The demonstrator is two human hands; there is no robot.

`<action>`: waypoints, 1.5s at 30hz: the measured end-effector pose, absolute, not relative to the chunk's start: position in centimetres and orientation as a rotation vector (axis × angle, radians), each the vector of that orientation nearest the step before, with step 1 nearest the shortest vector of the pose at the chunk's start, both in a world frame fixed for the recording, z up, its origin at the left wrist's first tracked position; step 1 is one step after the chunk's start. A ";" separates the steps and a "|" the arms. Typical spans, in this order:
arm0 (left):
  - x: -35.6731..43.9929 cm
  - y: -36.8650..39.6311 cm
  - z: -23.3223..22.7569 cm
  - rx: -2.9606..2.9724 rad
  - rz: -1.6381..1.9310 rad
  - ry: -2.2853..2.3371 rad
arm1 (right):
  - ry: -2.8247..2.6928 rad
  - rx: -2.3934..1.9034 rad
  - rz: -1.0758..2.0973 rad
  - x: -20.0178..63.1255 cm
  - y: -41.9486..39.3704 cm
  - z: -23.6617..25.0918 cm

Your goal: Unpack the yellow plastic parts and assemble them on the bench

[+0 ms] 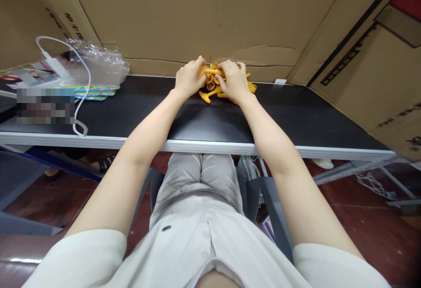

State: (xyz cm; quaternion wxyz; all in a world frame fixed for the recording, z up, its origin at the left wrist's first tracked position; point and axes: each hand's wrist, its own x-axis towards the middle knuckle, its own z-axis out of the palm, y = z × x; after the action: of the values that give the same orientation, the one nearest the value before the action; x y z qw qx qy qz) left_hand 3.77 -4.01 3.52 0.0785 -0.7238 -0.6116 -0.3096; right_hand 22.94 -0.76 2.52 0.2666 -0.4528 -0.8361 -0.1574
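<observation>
Both forearms reach over the metal edge (210, 147) of the black counter (210, 123), and resting them lightly there would help steady fine finger work. Beyond it, nearest of the yellow plastic parts, lies a curved yellow piece (206, 97) on the counter surface; the wrists are best kept off it so that it does not skid.

Just past that, the left hand (189, 77) has its thumb and fingers closed on one end of a yellow rod-like piece (214, 72), while the right hand (234, 80) grips near the other end, its thumb tucked below. The fingers cover both ends, so how the piece is shaped there is hard to tell. A good hold here seems to be one hand fixed as an anchor and the other making the small turns, with pressure along the piece rather than across it, since thin plastic may bend.

Among and beneath the fingers sit yellow cup-shaped parts (211, 86), with more yellow pieces (252, 87) beside the right hand. Close behind stands the cardboard panel (210, 20); working a little nearer the body would spare the knuckles and give a better view.
</observation>
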 end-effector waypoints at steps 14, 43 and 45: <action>3.6 -3.0 2.5 -2.168 -1.005 -1.710 | -2.259 -1.243 -0.407 23.1 -0.6 2.4; 4.0 -4.4 3.5 -2.140 -0.982 -1.860 | -2.231 -1.283 -0.327 22.9 -0.6 2.3; 4.0 -4.3 3.4 -2.132 -0.976 -1.846 | -2.251 -1.332 -0.331 22.8 -0.6 2.3</action>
State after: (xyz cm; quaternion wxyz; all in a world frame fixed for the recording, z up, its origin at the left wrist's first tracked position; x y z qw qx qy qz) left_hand 4.02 -4.34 3.39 0.0786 -0.7121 -0.6168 -0.3260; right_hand 22.76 -0.62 2.31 0.2501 -0.4891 -0.8267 -0.1216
